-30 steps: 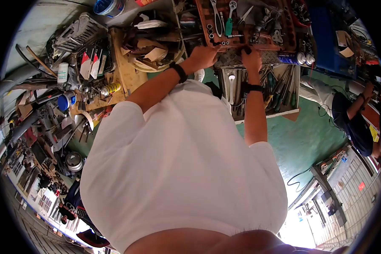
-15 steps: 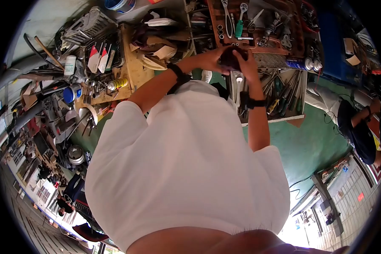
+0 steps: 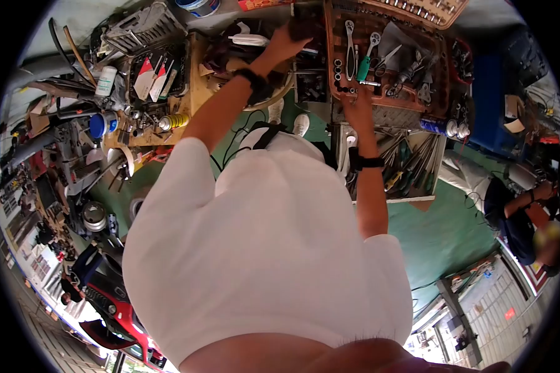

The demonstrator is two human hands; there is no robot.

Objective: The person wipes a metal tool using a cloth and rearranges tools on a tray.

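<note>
At the top centre, my left hand (image 3: 282, 45) is closed against a dark object (image 3: 306, 26) whose kind I cannot make out. Part of its fingers is hidden by that object. My right hand (image 3: 358, 110) has its fingers stretched out at the near edge of an orange-brown socket case (image 3: 389, 110), by a row of small sockets (image 3: 338, 69). Nothing large shows in it. In the case lie a ratchet (image 3: 350, 50), a green-handled ratchet (image 3: 368, 56) and scissors (image 3: 388, 58).
A drawer of screwdrivers and rods (image 3: 410, 158) stands below my right hand. Spray cans (image 3: 443, 127) lie beside the case. On the left, a wooden bench (image 3: 199, 93) bears a yellow can (image 3: 173, 122) and a blue tub (image 3: 103, 125). A person (image 3: 510, 205) is at the right.
Both hands were together around a dark maroon object. They have parted: my left hand moved up and left, while my right hand went down to the socket case edge. The view shifted slightly.
</note>
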